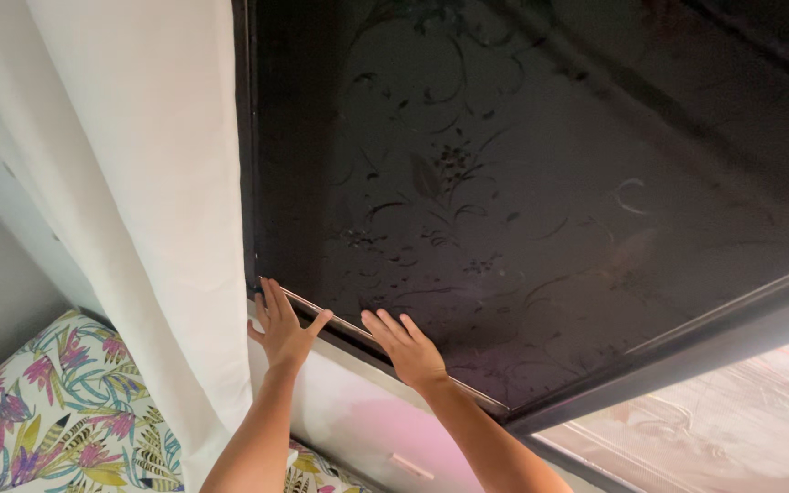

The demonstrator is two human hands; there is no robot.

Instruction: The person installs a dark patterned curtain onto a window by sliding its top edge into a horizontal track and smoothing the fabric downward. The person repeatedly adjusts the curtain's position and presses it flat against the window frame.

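A dark window pane [522, 183] with an etched floral pattern fills most of the view, its dark frame [687, 351] running along the lower edge. The left hand [282, 329] lies flat on the pane's lower left corner, fingers spread, holding nothing. The right hand [410, 347] presses open-palmed just beside it. A white curtain [157, 210] hangs to the left, above a floral cushion [57, 411]

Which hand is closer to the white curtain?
Left. The left hand rests flat at the dark window pane's lower corner, right beside the white curtain. The right hand presses the pane's bottom edge farther along, away from the curtain.
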